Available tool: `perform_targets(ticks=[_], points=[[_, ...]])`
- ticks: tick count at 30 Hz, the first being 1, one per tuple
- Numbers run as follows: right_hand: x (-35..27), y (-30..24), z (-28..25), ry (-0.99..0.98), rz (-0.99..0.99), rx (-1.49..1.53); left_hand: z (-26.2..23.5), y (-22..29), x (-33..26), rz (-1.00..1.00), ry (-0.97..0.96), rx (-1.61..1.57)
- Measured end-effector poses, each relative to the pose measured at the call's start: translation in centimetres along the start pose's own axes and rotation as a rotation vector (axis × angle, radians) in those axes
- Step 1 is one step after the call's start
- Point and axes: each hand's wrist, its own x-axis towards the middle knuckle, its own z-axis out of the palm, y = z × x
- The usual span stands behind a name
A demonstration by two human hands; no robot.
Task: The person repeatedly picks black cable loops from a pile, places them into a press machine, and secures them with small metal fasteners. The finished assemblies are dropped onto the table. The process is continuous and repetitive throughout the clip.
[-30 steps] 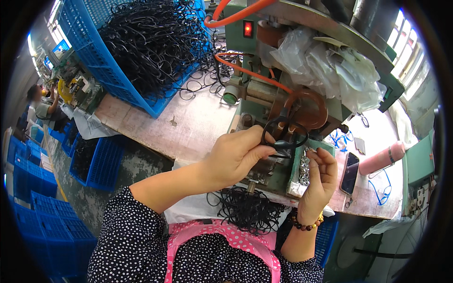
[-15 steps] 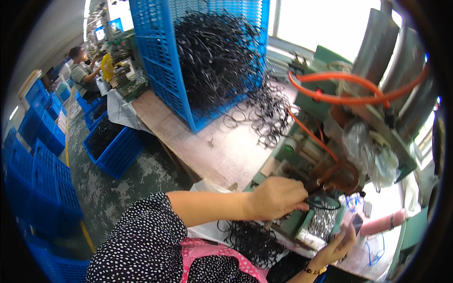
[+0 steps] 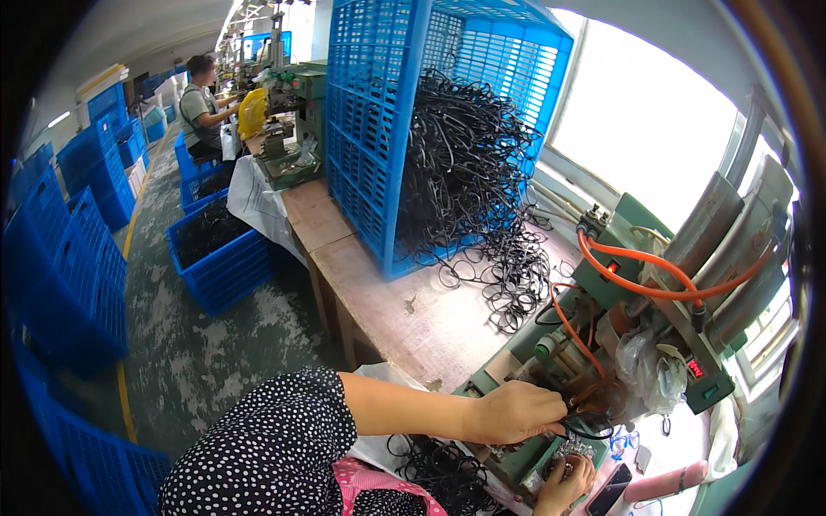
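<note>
My left hand (image 3: 520, 413) is closed in a pinch at the press machine (image 3: 602, 396), holding a thin black cord (image 3: 594, 432) that bends in a loop beneath the machine's head. Close below it, my right hand (image 3: 564, 488) has its fingers curled in at the edge of a green tray (image 3: 525, 466) of small silver metal pieces (image 3: 575, 447). What those fingers hold is too small to make out. A heap of black cords (image 3: 443, 469) lies by my front, below my left forearm.
A tipped blue crate (image 3: 361, 129) spills black looped cords (image 3: 469, 163) onto the bench (image 3: 404, 318). Right of my hands lie a phone (image 3: 609, 490) and a pink cylinder (image 3: 667, 483). Orange hoses (image 3: 637, 277) arch over the machine. Another person (image 3: 202, 107) sits farther along.
My right hand has moved from beside the phone to the tray of metal pieces, and its fingers have curled in. The left hand keeps the cord at the machine. The view has shifted.
</note>
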Motion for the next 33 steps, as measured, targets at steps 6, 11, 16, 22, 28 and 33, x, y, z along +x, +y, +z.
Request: perform_targets(ticks=[6, 11, 16, 22, 28, 33], points=[[-0.3, -0.3, 0.2, 0.078, 0.073, 0.151, 0.0, 1.0, 0.1, -0.064, -0.012, 0.006], [-0.9, -0.6, 0.0, 0.138, 0.159, 0.258, -1.2, 1.2, -0.7, -0.071, 0.050, 0.044], [-1.4, -1.1, 0.3, 0.139, 0.328, 0.294, -5.0, -7.3, -5.5, -0.018, -0.014, 0.413], [-1.2, -2.0, -0.6, 0.099, 0.429, 0.271, -5.7, -22.6, -11.5, -0.727, -0.272, 0.717], [-0.9, -2.2, -0.6, 0.127, 0.413, 0.375, -6.0, -24.6, -14.5, -0.818, -0.359, 0.875], [-1.1, -1.3, -0.3, 0.090, 0.229, 0.268, -4.7, -18.5, -15.0, -0.645, -0.524, 0.753]])
